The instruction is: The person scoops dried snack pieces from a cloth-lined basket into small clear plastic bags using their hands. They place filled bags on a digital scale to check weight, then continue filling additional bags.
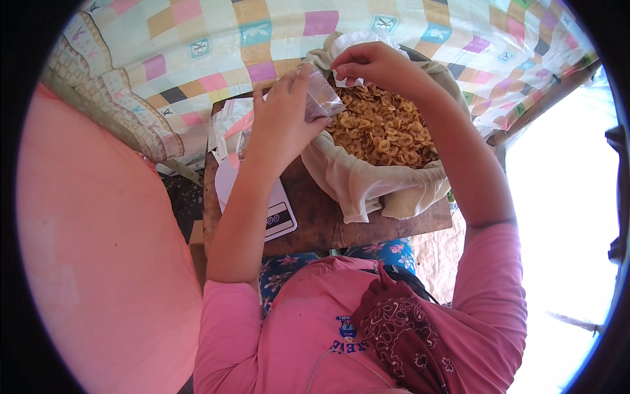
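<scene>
My left hand (281,121) is closed around a clear plastic bag (323,96), held at the left rim of a large container of thin golden-brown banana chips (384,128). Beige cloth (354,187) lines the container and hangs over its near side. Over the far edge of the chips is my right hand (369,64), its fingers curled together just right of the bag. Whether anything is between those fingertips I cannot make out. White crumpled material (364,43) shows behind and below that hand.
Under my left forearm sits a white digital scale (283,220) on the brown wooden table (328,226). More clear plastic bags (230,125) lie at the table's left. A patterned sheet (226,39) hangs behind, and a pink sheet (105,249) hangs on the left.
</scene>
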`<state>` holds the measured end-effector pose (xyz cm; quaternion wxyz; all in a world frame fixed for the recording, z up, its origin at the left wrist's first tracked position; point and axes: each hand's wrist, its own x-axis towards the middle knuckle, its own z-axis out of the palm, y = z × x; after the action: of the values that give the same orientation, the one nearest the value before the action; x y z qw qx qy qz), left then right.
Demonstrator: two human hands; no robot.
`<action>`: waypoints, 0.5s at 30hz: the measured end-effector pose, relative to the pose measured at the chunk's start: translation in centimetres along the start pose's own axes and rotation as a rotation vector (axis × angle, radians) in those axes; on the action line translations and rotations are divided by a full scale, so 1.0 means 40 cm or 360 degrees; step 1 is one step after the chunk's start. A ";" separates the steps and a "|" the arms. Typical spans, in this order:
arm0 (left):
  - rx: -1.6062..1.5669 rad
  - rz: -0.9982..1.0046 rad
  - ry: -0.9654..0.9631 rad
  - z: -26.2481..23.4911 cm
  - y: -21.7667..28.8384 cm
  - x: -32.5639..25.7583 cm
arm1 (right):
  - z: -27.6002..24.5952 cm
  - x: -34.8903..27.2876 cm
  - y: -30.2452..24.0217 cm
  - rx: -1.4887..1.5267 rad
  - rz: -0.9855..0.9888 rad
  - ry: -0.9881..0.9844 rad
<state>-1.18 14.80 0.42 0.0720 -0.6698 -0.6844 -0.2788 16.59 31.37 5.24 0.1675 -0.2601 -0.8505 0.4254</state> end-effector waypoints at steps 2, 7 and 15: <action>0.0005 -0.0038 0.0004 -0.008 -0.010 0.000 | 0.023 0.028 0.032 -0.0297 -0.0033 -0.0063; 0.0060 -0.0069 0.0057 -0.026 -0.034 -0.007 | 0.119 0.028 0.130 -0.1125 0.0185 -0.0549; 0.0007 -0.0054 0.0007 -0.024 -0.036 -0.019 | -0.015 -0.010 0.119 -0.0404 0.0350 -0.0432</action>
<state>-2.75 13.73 0.46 0.0701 -0.6573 -0.6962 -0.2799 18.64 33.93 1.71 -0.0299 -0.3107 -0.8785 0.3617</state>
